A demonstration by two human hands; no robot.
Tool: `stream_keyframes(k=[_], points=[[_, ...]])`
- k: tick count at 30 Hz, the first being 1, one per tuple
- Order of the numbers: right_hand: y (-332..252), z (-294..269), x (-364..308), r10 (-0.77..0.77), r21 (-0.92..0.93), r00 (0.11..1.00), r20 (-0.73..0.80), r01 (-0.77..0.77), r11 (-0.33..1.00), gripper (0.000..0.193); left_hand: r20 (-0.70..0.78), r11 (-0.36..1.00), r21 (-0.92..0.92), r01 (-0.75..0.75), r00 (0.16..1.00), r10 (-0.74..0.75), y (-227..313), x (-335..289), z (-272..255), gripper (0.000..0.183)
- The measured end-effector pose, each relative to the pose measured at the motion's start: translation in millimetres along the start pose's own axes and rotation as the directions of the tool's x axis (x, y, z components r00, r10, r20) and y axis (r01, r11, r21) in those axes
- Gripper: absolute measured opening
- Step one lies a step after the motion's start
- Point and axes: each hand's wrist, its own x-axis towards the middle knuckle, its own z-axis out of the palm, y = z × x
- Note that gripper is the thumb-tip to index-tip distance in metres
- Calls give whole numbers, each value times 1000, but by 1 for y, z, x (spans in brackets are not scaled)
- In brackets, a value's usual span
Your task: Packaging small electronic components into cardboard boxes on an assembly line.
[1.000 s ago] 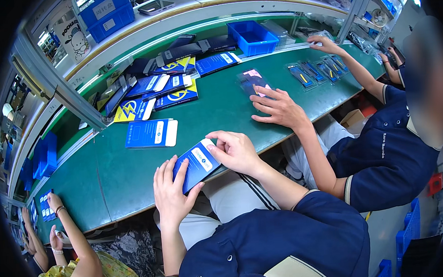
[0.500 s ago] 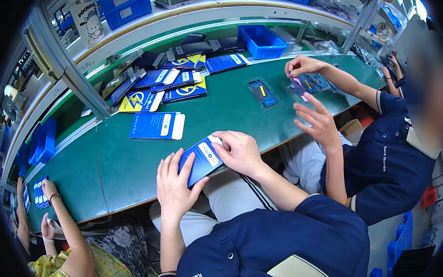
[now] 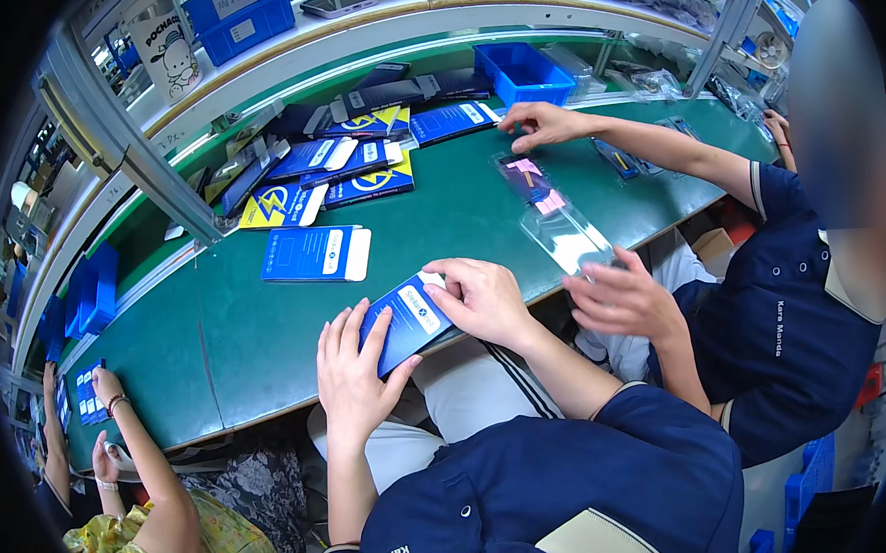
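A flat blue cardboard box (image 3: 405, 324) with a white label rests at the near edge of the green bench, in front of me. My left hand (image 3: 357, 386) lies on its left side, fingers across the face and thumb along the lower edge. At the upper right end, my right hand (image 3: 486, 302) grips the box, its thumb and forefinger at the white end flap. A second blue box (image 3: 314, 254) with a white flap lies beyond my left hand. Behind it is a pile of blue and yellow boxes (image 3: 366, 182).
At my right, a co-worker's hands (image 3: 624, 295) are over a clear plastic blister pack (image 3: 567, 235) with pink tabs. A blue bin (image 3: 525, 74) stands at the back. To the left, another person's hand (image 3: 106, 384) touches small blue packs (image 3: 90, 393). A metal post (image 3: 162, 181) rises at left.
My hands and the box stay almost in place. The co-worker's hands have moved, and a blister pack with pink tabs now lies unfolded on the bench between us.
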Motion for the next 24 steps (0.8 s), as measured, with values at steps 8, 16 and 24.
stream_keyframes(k=[8,16,24], points=[[0,-1,-1,-28,-16,1000,-7,28,999,23,11,1000,0,9,1000,-9,1,1,0,63],[3,6,-1,-117,-37,988,-101,114,993,19,21,1000,-15,17,1000,-17,1,1,-1,64],[9,-8,4,-10,88,1000,11,9,996,19,41,1000,7,15,999,-16,-1,0,0,64]])
